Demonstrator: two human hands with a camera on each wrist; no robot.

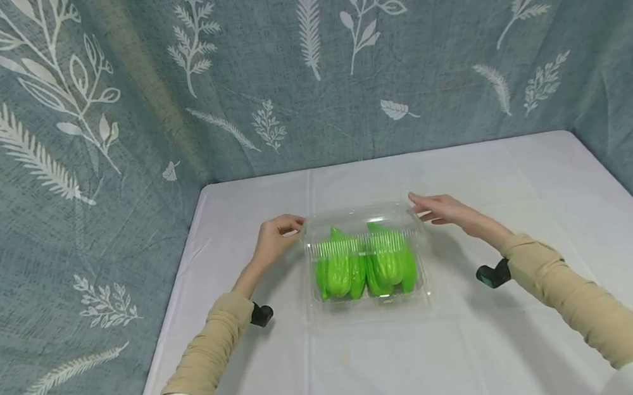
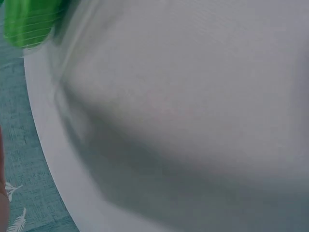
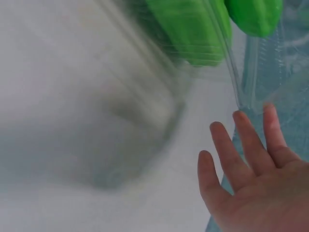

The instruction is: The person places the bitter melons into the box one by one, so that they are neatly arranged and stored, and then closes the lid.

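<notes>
A clear plastic clamshell box (image 1: 367, 297) stands on the table with several glossy green, ridged, pepper-like pieces (image 1: 390, 267) inside, in two groups. Its clear lid (image 1: 358, 214) shows at the far side; whether it is fully closed I cannot tell. My left hand (image 1: 277, 236) is at the lid's left edge, pinching it between bent fingers and thumb. On the right side, my right hand (image 1: 448, 210) touches the lid's corner with fingers spread and nearly straight, as the right wrist view shows. Only a sliver of the left hand (image 2: 2, 188) enters the left wrist view.
A white cloth covers the table (image 1: 390, 368). Blue-grey curtains (image 1: 281, 67) with white leaf prints hang behind it and at both sides. Black wrist devices (image 1: 494, 274) sit below both wrists.
</notes>
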